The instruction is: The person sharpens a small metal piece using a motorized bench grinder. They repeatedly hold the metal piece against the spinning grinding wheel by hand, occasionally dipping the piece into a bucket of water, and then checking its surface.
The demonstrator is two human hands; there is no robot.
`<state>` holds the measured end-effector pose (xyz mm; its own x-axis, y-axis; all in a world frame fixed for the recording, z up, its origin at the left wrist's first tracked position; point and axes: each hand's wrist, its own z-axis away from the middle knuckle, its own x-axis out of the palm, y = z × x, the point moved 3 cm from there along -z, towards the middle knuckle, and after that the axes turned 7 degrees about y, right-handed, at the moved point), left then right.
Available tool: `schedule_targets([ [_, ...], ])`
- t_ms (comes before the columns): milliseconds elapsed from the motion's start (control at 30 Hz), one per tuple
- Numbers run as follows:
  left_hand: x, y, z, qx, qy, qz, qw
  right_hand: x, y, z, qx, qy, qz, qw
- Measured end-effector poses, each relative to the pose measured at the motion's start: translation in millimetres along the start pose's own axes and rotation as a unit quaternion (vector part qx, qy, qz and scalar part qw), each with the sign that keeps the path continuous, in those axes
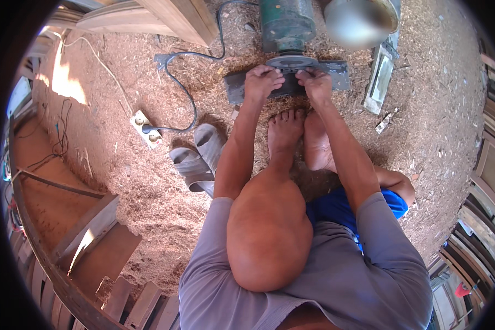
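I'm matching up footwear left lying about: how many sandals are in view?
2: one sandal on the ground beside the left forearm, the other sandal just left of it. No others show.

Just beyond our grip we see a smooth, matt grey disc and a motor housing of dulled, speckled green-painted metal. Left of it sit a pale plastic socket strip and matt, rubbery-looking sandals; around it, rough, shaving-strewn ground.
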<state>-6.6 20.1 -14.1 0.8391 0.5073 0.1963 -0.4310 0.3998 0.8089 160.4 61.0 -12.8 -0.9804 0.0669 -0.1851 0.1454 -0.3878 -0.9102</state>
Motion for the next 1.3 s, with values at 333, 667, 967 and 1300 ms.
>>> schedule_targets([
  [333,7,-2,-2,0.007,0.016,-0.035,0.999,-6,-2,2,0.013,0.016,-0.007,1.000],
  [667,11,-1,-1,0.014,0.016,-0.048,0.999,-6,-1,0,0.012,0.021,-0.012,1.000],
  [967,4,-5,-4,0.007,0.028,-0.010,1.000,0,-10,9,0.004,0.019,-0.004,1.000],
  [1300,-1,0,0,0.007,0.017,0.014,1.000,4,5,0,-0.024,0.036,0.082,0.996],
])
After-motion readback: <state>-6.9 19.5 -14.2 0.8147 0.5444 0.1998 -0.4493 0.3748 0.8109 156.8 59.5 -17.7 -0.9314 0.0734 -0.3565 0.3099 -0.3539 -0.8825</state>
